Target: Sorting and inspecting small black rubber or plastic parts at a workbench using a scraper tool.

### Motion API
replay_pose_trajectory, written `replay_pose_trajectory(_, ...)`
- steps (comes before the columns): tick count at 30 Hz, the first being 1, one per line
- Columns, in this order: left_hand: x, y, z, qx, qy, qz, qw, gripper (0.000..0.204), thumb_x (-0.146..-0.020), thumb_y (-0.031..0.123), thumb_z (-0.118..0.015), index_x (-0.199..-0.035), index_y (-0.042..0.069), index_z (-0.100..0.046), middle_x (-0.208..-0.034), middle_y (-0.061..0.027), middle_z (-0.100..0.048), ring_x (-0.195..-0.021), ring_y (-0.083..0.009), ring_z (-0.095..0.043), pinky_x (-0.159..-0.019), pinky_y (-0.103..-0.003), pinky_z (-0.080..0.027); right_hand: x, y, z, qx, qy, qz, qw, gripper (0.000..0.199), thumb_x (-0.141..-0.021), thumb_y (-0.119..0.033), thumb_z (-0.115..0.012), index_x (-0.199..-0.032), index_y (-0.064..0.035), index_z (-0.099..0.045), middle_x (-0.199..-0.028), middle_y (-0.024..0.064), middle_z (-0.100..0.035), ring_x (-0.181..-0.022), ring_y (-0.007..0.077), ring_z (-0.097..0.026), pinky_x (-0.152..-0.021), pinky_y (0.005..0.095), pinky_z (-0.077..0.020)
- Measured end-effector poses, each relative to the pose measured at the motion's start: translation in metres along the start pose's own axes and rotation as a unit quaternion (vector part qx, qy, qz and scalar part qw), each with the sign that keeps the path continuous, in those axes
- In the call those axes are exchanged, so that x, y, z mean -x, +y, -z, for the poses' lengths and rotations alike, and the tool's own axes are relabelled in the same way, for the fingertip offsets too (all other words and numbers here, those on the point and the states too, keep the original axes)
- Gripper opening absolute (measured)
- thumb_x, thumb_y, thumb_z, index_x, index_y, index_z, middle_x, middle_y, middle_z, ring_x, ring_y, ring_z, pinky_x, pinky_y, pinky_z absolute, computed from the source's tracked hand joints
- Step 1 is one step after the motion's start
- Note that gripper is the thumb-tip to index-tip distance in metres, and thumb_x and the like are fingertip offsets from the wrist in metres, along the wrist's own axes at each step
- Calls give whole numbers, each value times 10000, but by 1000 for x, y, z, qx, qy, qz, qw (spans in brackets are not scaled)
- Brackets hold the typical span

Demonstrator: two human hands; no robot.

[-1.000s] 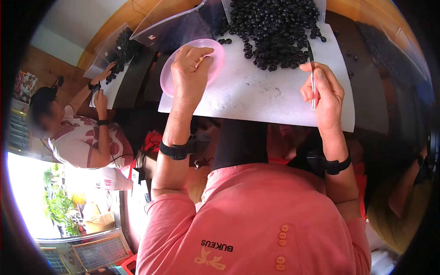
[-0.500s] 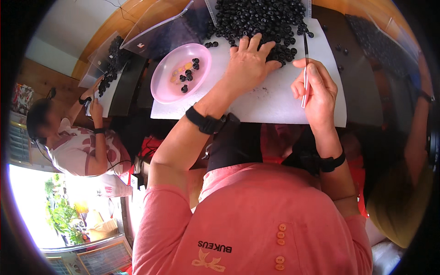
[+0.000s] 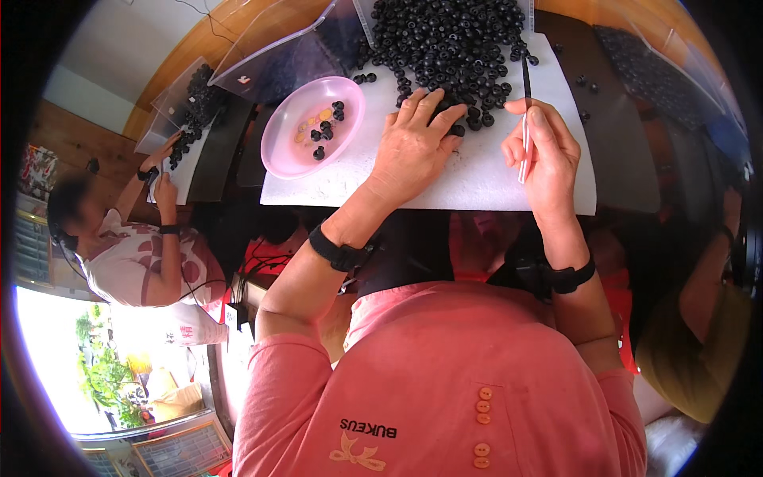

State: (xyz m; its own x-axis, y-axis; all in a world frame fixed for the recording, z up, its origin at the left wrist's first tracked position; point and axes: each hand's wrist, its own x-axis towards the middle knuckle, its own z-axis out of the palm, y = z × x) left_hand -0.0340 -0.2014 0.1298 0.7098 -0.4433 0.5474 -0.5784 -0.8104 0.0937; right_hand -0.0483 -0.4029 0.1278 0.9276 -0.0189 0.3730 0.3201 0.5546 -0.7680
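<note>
White board bears black bead-like pieces at twelve o'clock, which could scatter if the left hand — fingers splayed over the nearest — sweeps hard, while the right hand, at three, grips a slim tool.

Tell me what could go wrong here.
The left hand lies at the heap of black bead-like pieces, so some might roll across the white sheet. The slim tool in the right hand, its dark tip beside loose pieces, could flick them away. The pink dish, left of the left hand, might get bumped.

The bowl looks glossy plastic, the black pieces shiny, the sheet matt.
</note>
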Motion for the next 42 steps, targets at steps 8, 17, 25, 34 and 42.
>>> replay_pose_trajectory(8, 20, -7, 21, 114, 7, -4, 993, 495, -806, 151, -702, -1287, 118, -585, -1381, -180, -500, -1287, -395, -447, -1000, -500, -398, 1, 1, -2, 25, 0, 2, 1000, 255, -1011, -201, -550, -1117, 13, -639, -1003, 70, -678, -570, 89, -489, -529, 244, -412)
replay_pose_trajectory(17, 64, -5, 41, 89, 120, 108, 983, 320, -771, 39, -711, -1087, 54, -663, -1115, -132, -619, -1003, -316, -578, -872, -395, -472, 1, 3, 1, 40, -6, 4, 999, 256, -1006, -190, -558, -1137, 18, -630, -1064, 91, -685, -582, 95, -493, -535, 248, -410)
replay_pose_trajectory(25, 44, -4, 37, 67, 138, 74, 985, 203, -766, -4, -688, -967, 22, -669, -916, -128, -603, -855, -314, -565, -758, -406, -475, 3, 2, -1, 54, -12, -6, 998, 262, -1000, -184, -568, -1153, 22, -621, -1069, 87, -684, -589, 84, -481, -545, 231, -400)
replay_pose_trajectory(34, 29, -8, 22, -25, 68, 71, 995, 231, -738, -25, -668, -965, 8, -641, -925, -133, -588, -897, -334, -555, -750, -424, -486, 5, 1, -12, 125, -22, 4, 992, 260, -995, -219, -585, -1109, 6, -647, -965, 36, -675, -575, 49, -444, -522, 201, -358)
replay_pose_trajectory(42, 32, -12, 24, 32, 97, 67, 992, 220, -734, -4, -685, -950, 16, -646, -916, -118, -580, -906, -323, -562, -753, -417, -489, 5, 0, -16, 182, -31, 15, 983, 261, -997, -249, -586, -1068, -13, -673, -706, -46, -490, -569, 34, -411, -514, 201, -328)
